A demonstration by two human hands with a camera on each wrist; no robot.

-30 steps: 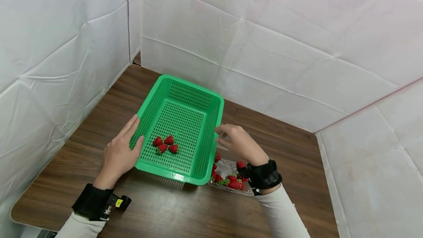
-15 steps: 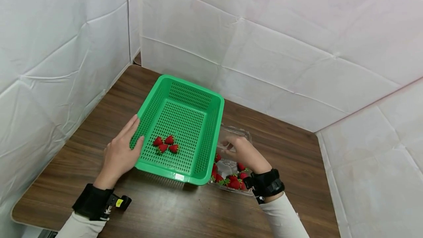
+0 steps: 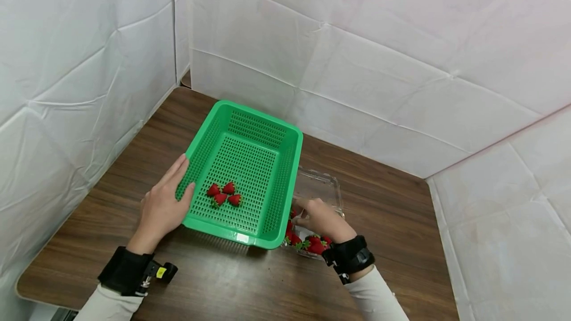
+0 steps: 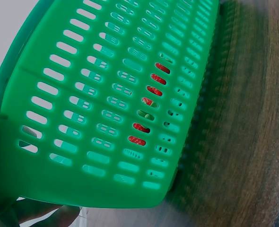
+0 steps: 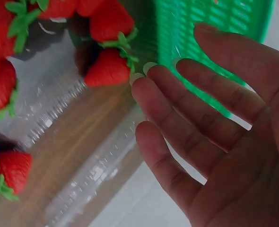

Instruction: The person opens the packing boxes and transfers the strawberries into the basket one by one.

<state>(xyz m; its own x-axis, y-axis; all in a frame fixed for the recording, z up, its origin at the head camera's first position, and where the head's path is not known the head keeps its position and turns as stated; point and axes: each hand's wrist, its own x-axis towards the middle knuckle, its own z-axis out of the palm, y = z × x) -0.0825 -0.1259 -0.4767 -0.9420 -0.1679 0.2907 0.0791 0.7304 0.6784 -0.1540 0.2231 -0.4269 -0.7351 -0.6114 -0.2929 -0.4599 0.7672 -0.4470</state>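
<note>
My right hand is down in the clear tray, fingers loose and nearly straight, holding nothing yet. The fingertips are just short of a strawberry that lies against the tray's near-left side, close by the basket wall — I can't tell from the wrist view whether a nail already touches it. More berries sit bunched at the tray's near end, beside my wrist.

My left hand lies flat against the basket's left wall, fingers straight, thumb hooked over the rim, steadying it on the tabletop. Four berries are in the basket, clustered near its front left.

So I judge I'm at the reach for the next berry — moving them from tray to basket, one at a time, with most still in the tray. The next move calls for a light pinch, thumb and two fingers round the berry's body, soft enough not to bruise it, then a lift clear of the basket's rim, which stands higher than the tray and right beside it.
</note>
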